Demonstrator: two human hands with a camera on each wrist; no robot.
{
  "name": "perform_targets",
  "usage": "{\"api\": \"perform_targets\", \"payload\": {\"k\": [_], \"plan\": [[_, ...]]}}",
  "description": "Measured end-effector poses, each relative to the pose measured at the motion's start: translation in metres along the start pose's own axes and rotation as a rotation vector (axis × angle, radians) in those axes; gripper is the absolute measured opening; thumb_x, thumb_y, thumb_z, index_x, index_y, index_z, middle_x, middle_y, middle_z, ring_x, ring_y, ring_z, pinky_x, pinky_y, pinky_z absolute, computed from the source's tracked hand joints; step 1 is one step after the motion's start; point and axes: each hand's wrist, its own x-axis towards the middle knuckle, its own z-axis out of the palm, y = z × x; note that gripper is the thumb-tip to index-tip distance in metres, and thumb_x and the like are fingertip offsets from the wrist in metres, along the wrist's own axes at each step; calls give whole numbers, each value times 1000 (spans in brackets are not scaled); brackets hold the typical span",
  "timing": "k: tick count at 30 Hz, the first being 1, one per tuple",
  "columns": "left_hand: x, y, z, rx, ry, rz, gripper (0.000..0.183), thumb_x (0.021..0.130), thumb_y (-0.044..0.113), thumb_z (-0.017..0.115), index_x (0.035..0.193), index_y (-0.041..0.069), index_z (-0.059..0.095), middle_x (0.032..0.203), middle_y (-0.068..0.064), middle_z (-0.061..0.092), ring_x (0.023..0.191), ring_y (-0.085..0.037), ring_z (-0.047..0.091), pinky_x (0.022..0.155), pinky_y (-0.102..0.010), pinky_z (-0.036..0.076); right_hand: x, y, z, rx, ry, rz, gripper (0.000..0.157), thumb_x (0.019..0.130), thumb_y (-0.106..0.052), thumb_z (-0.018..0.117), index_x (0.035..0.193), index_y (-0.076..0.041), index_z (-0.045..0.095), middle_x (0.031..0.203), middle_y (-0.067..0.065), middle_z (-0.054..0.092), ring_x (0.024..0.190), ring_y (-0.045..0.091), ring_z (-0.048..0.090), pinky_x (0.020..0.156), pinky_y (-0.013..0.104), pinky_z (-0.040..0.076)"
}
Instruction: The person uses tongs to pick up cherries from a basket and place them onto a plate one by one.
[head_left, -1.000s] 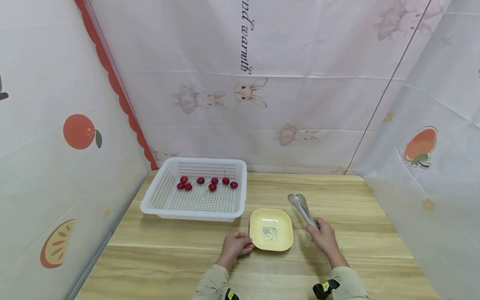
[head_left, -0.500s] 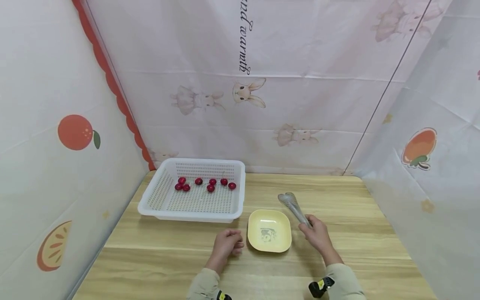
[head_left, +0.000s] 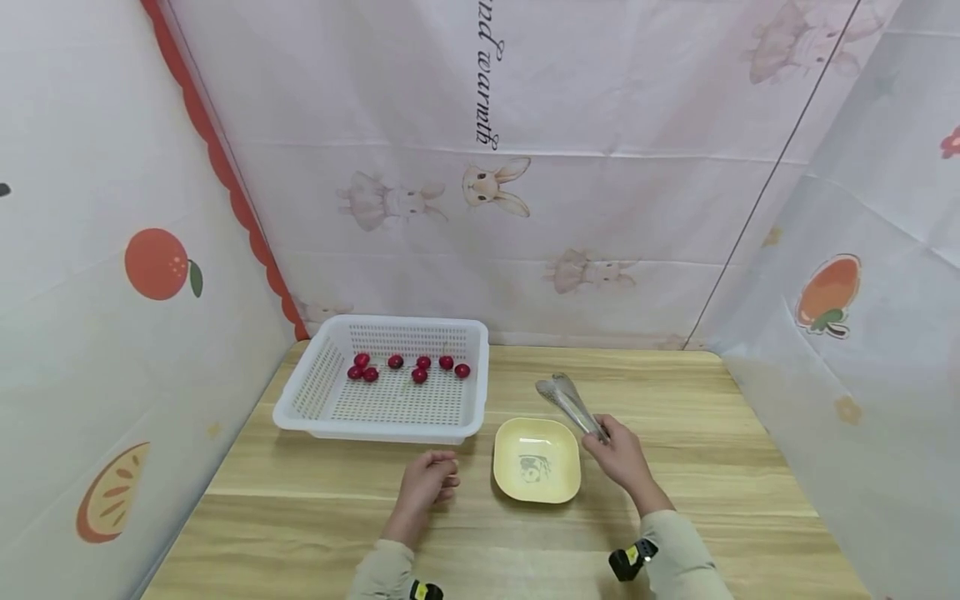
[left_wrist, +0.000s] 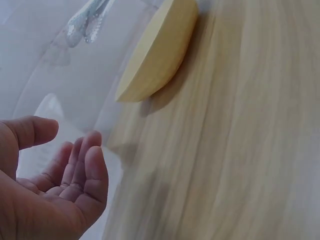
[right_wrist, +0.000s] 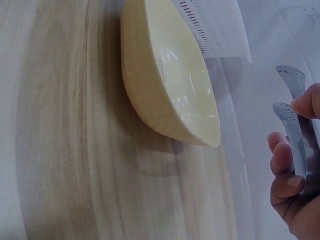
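My right hand (head_left: pixel 619 454) grips a pair of metal tongs (head_left: pixel 572 405) to the right of a yellow square dish (head_left: pixel 537 488). The two perforated tips of the tongs stand slightly apart and point away toward the back left. In the right wrist view the fingers (right_wrist: pixel 286 186) and thumb wrap the tong arms. My left hand (head_left: pixel 424 485) is left of the dish, apart from it, with loosely bent fingers and nothing in them; the left wrist view shows its palm (left_wrist: pixel 55 210) bare. A panda print marks the bottom of the dish.
A white perforated basket (head_left: pixel 390 432) stands at the back left of the wooden table (head_left: pixel 720 483). Several red cherries (head_left: pixel 419 376) lie in it, mostly toward its far side. Printed cloth walls (head_left: pixel 600 308) enclose the table at the back and both sides.
My left hand has let go of the dish's edge and moved left. The right hand has carried the tongs leftward and slightly away; their tips closed together, then spread again.
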Motion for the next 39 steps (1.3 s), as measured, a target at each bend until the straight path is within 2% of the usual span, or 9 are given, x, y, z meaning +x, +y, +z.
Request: {"api": "perform_targets", "payload": {"k": [8,14,22,32,39], "plan": [[-5,12,-22,17,52,-8,28,88,10,58,111,-5,55,99,-18,61,75,-21,62,66,-38,56,7,-11,1,-9,-43,-21,31,82,-13,58,111,-2,60,86,9,59,60,18,48,45,27,42],[-4,18,-35,-55,90,-24,25,90,10,57,110,-5,54,93,-15,59,76,-22,61,63,-33,56,14,-18,2,-44,-33,-78,30,81,-15,63,107,-1,62,83,6,61,65,18,50,51,27,44],[-4,25,-55,-118,140,-32,24,91,5,53,111,-7,50,89,-11,57,78,-23,60,63,-29,56,22,-29,3,-37,-62,-103,32,82,-19,66,107,1,62,80,4,61,68,18,52,58,30,47],[-5,27,-77,-144,142,-37,27,91,5,55,115,-8,49,83,-7,59,77,-21,59,68,-29,56,27,-41,6,-55,-83,-134,31,82,-19,66,106,0,62,76,3,60,62,16,51,52,29,45],[-7,27,-89,-149,140,19,27,89,5,54,113,-8,48,86,-9,59,79,-22,61,75,-34,56,31,-49,6,-60,-112,-126,34,82,-20,66,109,0,61,78,4,60,62,15,50,51,27,45]]}}
